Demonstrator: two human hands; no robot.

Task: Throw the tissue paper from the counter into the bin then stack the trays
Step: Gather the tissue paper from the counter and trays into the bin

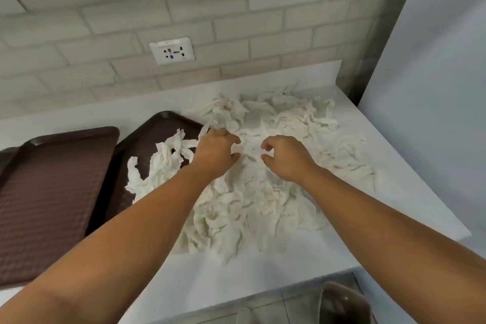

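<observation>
A big heap of crumpled white tissue paper [252, 200] covers the right half of the white counter [236, 279]. A few pieces of tissue [163, 163] spill onto the nearer brown tray [147, 139]. A second brown tray [52, 192] lies to its left. My left hand [217, 151] is down on the heap beside the tray's corner, fingers and thumb curled round a wad of tissue. My right hand [286, 159] hovers over the heap's middle, fingers bent like a claw, thumb and forefinger apart, nothing between them. The bin [342, 302] shows at the bottom right, below the counter's edge.
A tiled wall with a power socket [172, 50] backs the counter. A pale upright panel [434, 113] closes off the right end. The edge of a third dark tray [6, 158] peeks in at far left. Bare counter lies in front of the heap.
</observation>
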